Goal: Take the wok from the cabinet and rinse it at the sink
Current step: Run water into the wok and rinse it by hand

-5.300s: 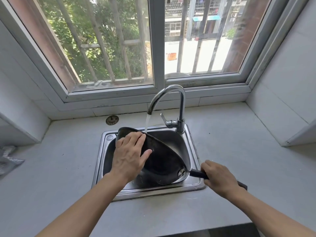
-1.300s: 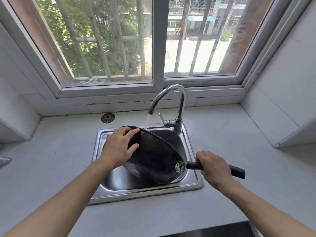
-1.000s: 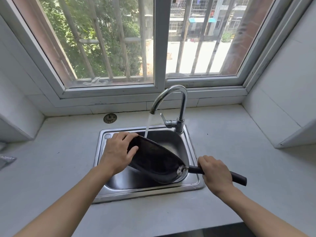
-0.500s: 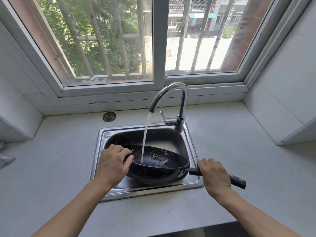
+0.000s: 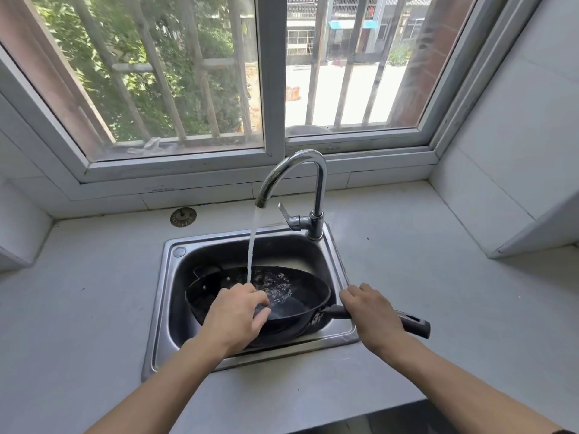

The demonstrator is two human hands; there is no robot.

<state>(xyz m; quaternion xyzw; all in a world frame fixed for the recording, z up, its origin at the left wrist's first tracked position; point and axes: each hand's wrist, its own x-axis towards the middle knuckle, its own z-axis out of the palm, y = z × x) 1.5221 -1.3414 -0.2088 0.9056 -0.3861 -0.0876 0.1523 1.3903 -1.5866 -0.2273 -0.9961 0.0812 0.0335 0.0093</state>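
The black wok [image 5: 300, 296] sits level inside the steel sink [image 5: 336, 267], bowl up. Water runs from the curved tap [image 5: 297, 170] straight into the bowl and splashes there. My right hand [image 5: 371, 314] grips the wok's black handle [image 5: 413, 324], which sticks out over the sink's right rim. My left hand [image 5: 235, 317] lies over the near rim of the wok, fingers reaching into the bowl and resting on its inner surface. The wok's near left side is hidden under that hand.
Grey countertop [image 5: 94, 308] surrounds the sink. A round metal strainer [image 5: 183, 217] lies on it behind the sink's left corner. The barred window [image 5: 269, 73] stands right behind the tap. Tiled walls [image 5: 507, 151] close in on both sides.
The wok went from tilted on edge to level in the sink, so the water falls into the bowl. My left hand moved from the wok's left rim into the bowl.
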